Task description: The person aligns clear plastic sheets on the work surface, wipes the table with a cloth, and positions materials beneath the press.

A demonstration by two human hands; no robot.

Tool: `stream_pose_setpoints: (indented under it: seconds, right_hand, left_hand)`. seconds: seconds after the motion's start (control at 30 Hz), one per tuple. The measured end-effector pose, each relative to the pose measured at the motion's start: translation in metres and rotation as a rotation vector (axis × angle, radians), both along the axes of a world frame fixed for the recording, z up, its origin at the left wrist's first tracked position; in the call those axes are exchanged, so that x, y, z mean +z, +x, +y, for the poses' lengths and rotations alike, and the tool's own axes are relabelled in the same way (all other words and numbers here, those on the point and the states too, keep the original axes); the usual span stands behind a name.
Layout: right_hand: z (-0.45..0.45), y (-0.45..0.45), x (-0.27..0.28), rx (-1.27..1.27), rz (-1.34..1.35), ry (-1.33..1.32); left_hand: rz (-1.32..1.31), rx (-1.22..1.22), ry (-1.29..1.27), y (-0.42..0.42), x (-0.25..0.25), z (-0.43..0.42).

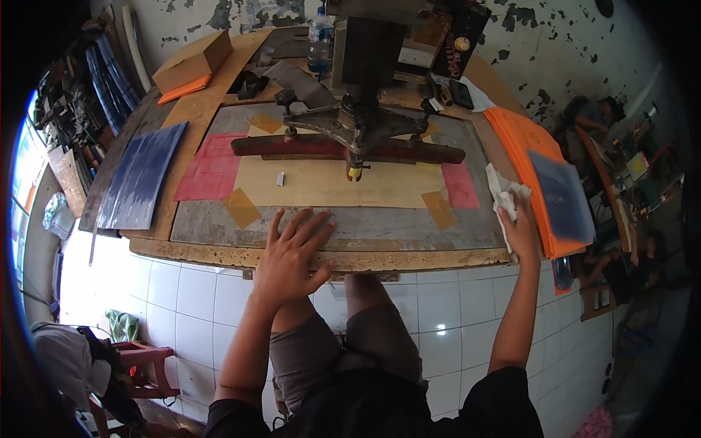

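My left hand (296,252) lies with spread fingers over the front edge of the grey metal plate (350,230), holding nothing. On the right, my right hand (520,230) grips a crumpled white cloth (504,191) beside the plate. A cream sheet (321,186) is taped down on the plate, with pink pieces (212,168) at its ends and brown tape (242,209) at its corners. One small whitish piece (280,179) rests on the sheet. Above its rear part stands a press with a dark red crossbar (307,148).
Clear plastic sheets (142,175) lie at the left, orange sheets (522,153) under blue plastic at the right. A cardboard box (193,61), a water bottle (320,40) and a phone (461,94) are at the back. Other people sit at far right.
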State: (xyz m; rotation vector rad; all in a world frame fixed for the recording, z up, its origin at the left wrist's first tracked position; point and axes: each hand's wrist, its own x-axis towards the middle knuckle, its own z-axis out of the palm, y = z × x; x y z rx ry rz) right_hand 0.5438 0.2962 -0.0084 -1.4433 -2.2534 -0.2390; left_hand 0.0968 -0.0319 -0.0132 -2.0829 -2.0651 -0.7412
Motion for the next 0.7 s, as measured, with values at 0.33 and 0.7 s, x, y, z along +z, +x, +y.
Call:
stream_pose_setpoints:
  seconds: [0.33,0.7]
  right_hand:
    - [-0.002,-0.006,0.02,0.188,0.189,-0.289]
    - [-0.088,-0.054,0.156,0.614,0.19,-0.468]
  left_hand:
    - [-0.124,-0.007,-0.018,0.001,0.006,-0.003]
    - [-0.078,-0.026,-0.004,0.0,0.004,-0.001]
